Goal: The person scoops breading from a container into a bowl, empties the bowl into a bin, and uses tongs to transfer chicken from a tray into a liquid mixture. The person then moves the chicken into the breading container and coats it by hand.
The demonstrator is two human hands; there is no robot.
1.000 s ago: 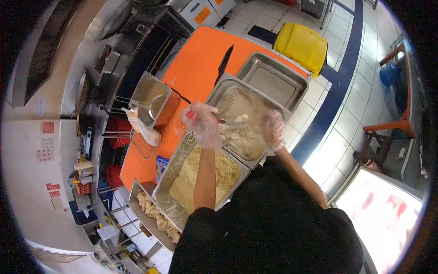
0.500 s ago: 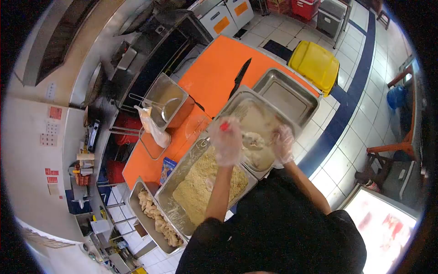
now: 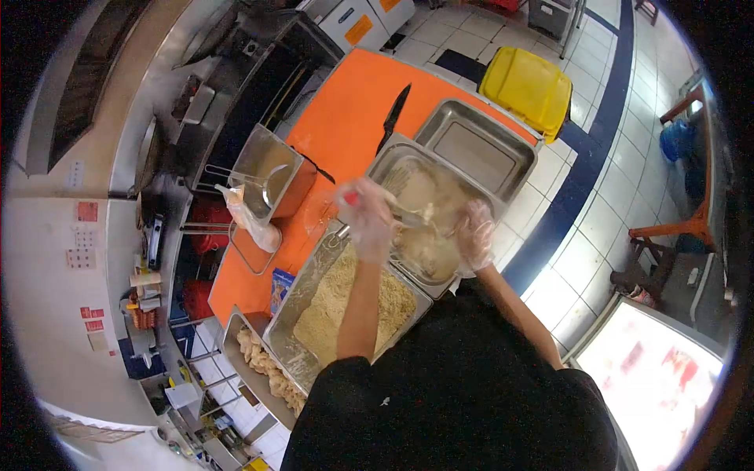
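Observation:
My left hand [image 3: 369, 220], in a clear plastic glove, is closed around a utensil with a red end [image 3: 351, 198]. From this hand a pale, batter-coated length [image 3: 416, 217] reaches out over the steel pan of wet batter [image 3: 381, 161]. At the pan's right side is my right hand [image 3: 474, 235], gloved too, its fingers curled inward; I cannot tell what is in them. Coated pieces [image 3: 428, 255] lie in the cloudy batter between my hands. Below my left hand stands a pan of yellowish dry breading [image 3: 334, 302], partly covered by my forearm.
An orange tabletop [image 3: 353, 94] carries a black knife [image 3: 397, 110], a steel tray [image 3: 479, 149], a deep container with a strainer [image 3: 275, 177], a plastic bag [image 3: 251, 220] and a blue packet [image 3: 281, 286]. Raw meat pieces [image 3: 267, 369] fill a narrow tray. A yellow-lidded bin [image 3: 528, 88] stands beyond.
My left hand has moved left and up with the red-ended utensil, and a pale length now shows above the batter. My right hand stays by the pan's right side. The view has shifted slightly.

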